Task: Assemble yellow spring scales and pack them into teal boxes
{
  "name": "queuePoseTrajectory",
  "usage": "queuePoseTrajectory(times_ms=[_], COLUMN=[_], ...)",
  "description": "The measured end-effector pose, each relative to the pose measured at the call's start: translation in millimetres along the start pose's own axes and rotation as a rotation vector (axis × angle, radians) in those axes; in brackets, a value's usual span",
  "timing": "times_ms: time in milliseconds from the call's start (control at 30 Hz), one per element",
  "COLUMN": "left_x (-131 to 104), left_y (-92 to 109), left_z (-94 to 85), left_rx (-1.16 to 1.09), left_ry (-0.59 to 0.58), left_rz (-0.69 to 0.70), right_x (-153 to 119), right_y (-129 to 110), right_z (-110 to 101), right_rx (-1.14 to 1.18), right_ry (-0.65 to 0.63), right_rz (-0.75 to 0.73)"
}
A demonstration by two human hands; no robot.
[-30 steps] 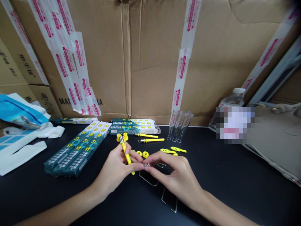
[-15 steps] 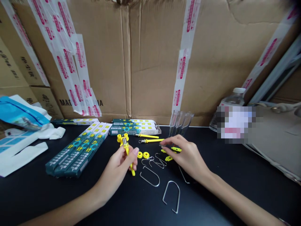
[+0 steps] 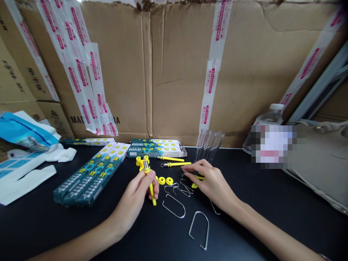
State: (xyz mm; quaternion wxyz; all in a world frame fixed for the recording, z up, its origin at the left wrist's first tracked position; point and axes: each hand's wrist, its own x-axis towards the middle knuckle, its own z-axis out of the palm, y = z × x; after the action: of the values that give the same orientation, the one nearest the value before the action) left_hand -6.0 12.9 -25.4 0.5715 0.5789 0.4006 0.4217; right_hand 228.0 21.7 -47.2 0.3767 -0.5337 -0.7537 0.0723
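My left hand [image 3: 143, 186] is closed around a yellow plastic rod [image 3: 151, 188], which stands tilted with a silvery metal coil at its upper end. To the right, my right hand [image 3: 209, 179] pinches a small metal spring [image 3: 184, 173] between thumb and forefinger, just above the table. Under that hand, small yellow clips [image 3: 195, 185] are partly hidden. Two similar rods with metal ends, one a yellow rod [image 3: 178, 164], lie behind. Yellow rings [image 3: 162, 180] and thin wire hooks [image 3: 181, 189] lie between my hands. Several yellow caps [image 3: 138, 161] sit behind my left hand.
Bent U-shaped wires [image 3: 208, 232] lie in front. Clear tubes [image 3: 208, 145] stand behind my right hand. Green-and-white boxes [image 3: 89, 177] lie left, more boxes [image 3: 153, 148] at the back. A plastic bottle [image 3: 269, 116] and a beige bag [image 3: 320, 156] are right. Large cardboard [image 3: 179, 72] rises behind.
My right hand has shifted slightly left and down with the small spring, covering more of the yellow clips. My left hand keeps its hold on the rod. The view has tilted slightly.
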Motion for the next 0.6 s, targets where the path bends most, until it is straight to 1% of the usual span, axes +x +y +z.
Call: queuePoseTrajectory(times_ms=[133, 367, 600], left_x=[0.3, -1.7, -0.2], left_y=[0.2, 1.2, 1.1], left_z=[0.3, 0.8, 0.8], left_rx=[-0.016, 0.007, -0.024], left_ry=[-0.002, -0.002, 0.004], left_rz=[-0.015, -0.007, -0.019], right_x=[0.3, -0.7, -1.2], right_y=[2.8, 9.0, 7.4], right_z=[2.9, 5.7, 6.0], right_rx=[-0.012, -0.122, -0.225], right_ry=[-0.003, 0.028, 0.035], right_rz=[0.010, 0.013, -0.047])
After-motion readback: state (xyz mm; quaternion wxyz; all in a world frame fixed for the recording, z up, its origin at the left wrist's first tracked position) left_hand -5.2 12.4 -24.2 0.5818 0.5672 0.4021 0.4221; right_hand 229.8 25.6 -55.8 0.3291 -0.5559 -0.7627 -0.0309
